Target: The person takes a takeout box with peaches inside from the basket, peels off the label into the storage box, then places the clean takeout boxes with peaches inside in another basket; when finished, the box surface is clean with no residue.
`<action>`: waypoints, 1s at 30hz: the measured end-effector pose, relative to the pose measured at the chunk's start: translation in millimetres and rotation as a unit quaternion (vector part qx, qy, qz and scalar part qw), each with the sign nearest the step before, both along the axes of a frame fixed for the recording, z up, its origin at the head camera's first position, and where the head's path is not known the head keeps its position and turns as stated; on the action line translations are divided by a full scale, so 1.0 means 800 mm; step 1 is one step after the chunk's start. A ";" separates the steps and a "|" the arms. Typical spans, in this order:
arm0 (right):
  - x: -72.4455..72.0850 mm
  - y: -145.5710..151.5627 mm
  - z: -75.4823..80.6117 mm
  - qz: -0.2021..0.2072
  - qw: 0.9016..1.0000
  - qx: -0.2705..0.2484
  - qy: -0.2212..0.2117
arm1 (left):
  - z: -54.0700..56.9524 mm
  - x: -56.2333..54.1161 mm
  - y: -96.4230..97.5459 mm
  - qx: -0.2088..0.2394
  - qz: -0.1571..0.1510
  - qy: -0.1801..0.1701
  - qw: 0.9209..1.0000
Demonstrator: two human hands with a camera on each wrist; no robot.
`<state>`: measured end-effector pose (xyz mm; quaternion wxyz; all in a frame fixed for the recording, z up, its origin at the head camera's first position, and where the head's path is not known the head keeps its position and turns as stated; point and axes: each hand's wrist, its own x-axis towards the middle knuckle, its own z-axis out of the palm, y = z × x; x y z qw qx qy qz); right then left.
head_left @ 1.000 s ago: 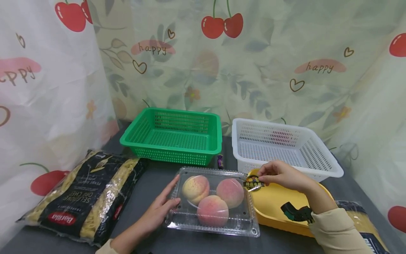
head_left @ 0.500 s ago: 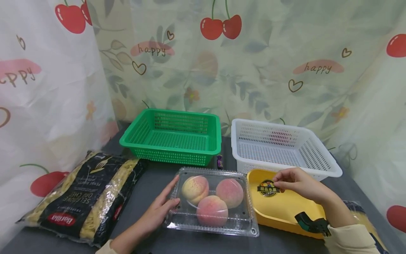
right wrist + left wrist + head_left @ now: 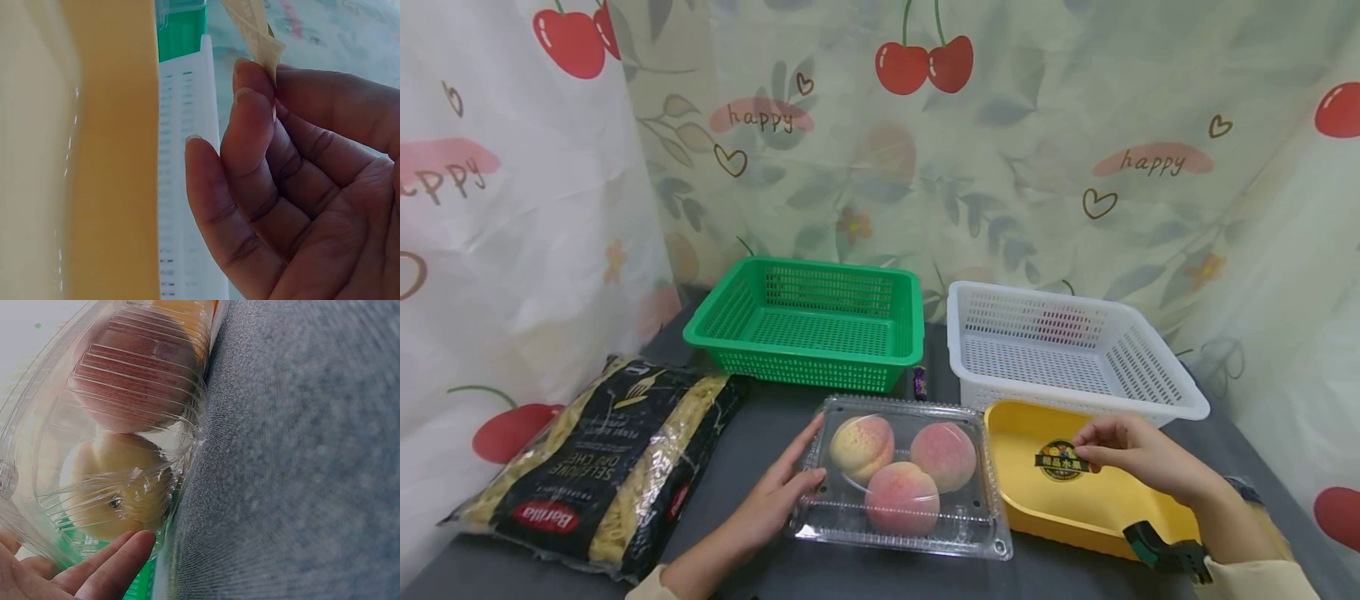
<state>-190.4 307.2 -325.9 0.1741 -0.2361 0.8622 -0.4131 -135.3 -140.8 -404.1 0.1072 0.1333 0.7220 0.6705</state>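
Observation:
In the head view, a clear plastic clamshell box sits at the middle with a yellowish peach and two pink peaches inside. My left hand rests against the box's left side, thumb and fingers spread along its edge. Its fingertips touch the plastic beside the yellowish peach in the left wrist view. Between thumb and fingertips, my right hand pinches a round black-and-gold fruit sticker over the yellow tray. The sticker's pale side shows in the right wrist view.
Behind the box stands a green basket, with a white basket to its right. A small purple-wrapped item lies between them. A large pasta bag fills the left side; another bag shows behind the right forearm.
My right hand has moved rightward with the sticker, from the box's right edge to over the yellow tray. The left hand and the box have stayed put.

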 end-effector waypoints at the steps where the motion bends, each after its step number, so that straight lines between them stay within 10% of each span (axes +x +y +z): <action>1: 0.000 0.002 -0.002 -0.002 1.000 0.002 0.001 | 0.000 0.000 0.000 0.001 -0.001 0.000 1.000; 30: 0.011 0.043 -0.025 -0.035 0.997 0.027 -0.069 | 0.000 0.000 0.006 0.000 0.030 -0.001 1.000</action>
